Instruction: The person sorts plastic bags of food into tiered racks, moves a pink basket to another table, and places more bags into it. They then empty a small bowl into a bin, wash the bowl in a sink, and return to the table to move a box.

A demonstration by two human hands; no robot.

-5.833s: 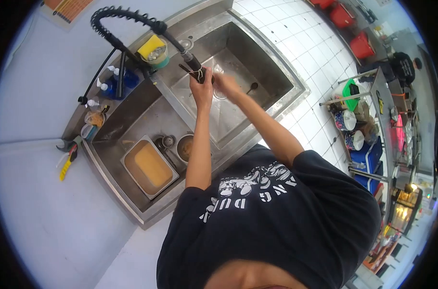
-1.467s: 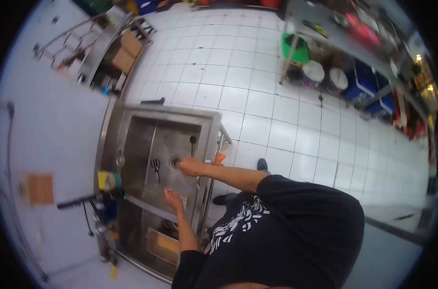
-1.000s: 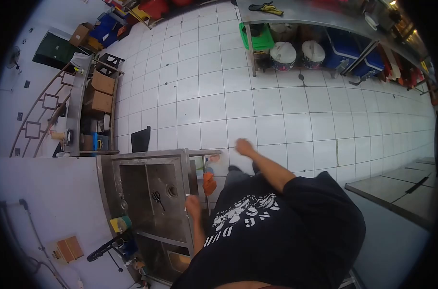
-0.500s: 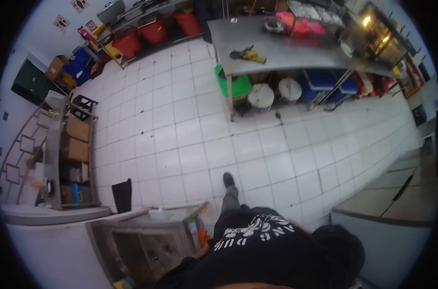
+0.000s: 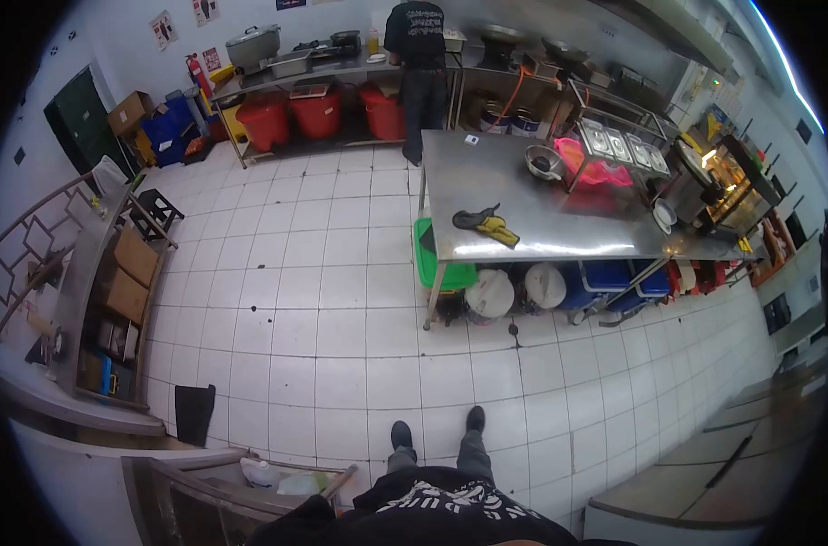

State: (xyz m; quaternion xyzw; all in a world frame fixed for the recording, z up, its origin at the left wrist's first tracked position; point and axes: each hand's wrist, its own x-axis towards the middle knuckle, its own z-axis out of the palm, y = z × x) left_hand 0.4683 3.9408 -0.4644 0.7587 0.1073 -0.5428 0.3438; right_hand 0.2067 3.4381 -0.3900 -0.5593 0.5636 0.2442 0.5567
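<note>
Neither of my hands shows; below me are my black printed shirt point(image 5: 464, 496) and my two dark shoes point(image 5: 402, 435) on the white tiled floor point(image 5: 332, 355). A dark sleeve point(image 5: 296, 523) runs down at the lower left, its hand hidden. Nearest on that side is a metal-framed stand point(image 5: 191, 496) with a white plastic jug point(image 5: 259, 471) on it. Ahead to the right, a steel table point(image 5: 405, 196) carries a grey and yellow pair of gloves or cloths point(image 5: 489, 224), a metal bowl point(image 5: 543, 164) and pink plastic point(image 5: 591, 164).
A co-worker point(image 5: 416, 73) stands at the back counter, above red bins point(image 5: 316, 111). Under the steel table are a green bin point(image 5: 443, 264), white-lidded buckets point(image 5: 489, 296) and blue containers point(image 5: 582, 284). Shelves with boxes point(image 5: 127, 273) line the left; a black mat point(image 5: 195, 414) lies nearby.
My view has tilted up, bringing the co-worker and back counter into sight. Both my feet now show instead of one. The orange item by the stand is no longer visible.
</note>
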